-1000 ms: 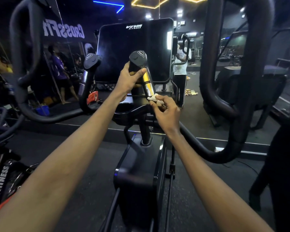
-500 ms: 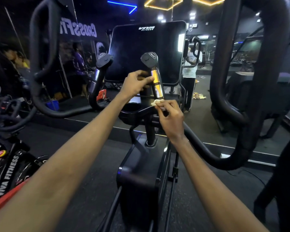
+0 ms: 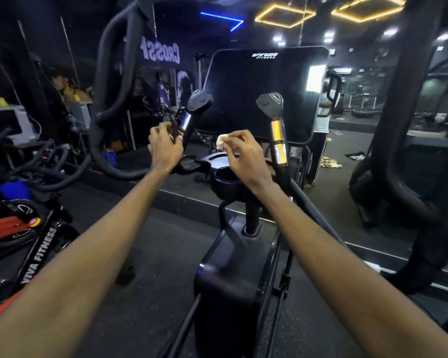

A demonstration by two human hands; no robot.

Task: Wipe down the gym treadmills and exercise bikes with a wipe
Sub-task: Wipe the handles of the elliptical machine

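Wipe carried between the two handle posts

Wipe (image 3: pixel 221 142), small, pale and crumpled, is being pinched in the fingertips of the right hand (image 3: pixel 243 157), held in the air just in front of the dark console screen (image 3: pixel 267 91) and above the round cup holder (image 3: pixel 224 177). No surface is being touched by it at this moment. The right handle post (image 3: pixel 276 130), with its shiny metal sensor bands, is being left free just to the right of that hand. The left hand (image 3: pixel 164 146) is being curled around the left handle post (image 3: pixel 189 117), fingers wrapped on the stem just below the metal band; how firmly it is being gripped cannot be told. Both forearms are being stretched forward over the black machine housing (image 3: pixel 230 275). A second bike (image 3: pixel 31 244), lettered VIVA FITNESS, is being glimpsed at the lower left. Mirrored gym floor is being shown behind the console, under yellow and blue ceiling lights.
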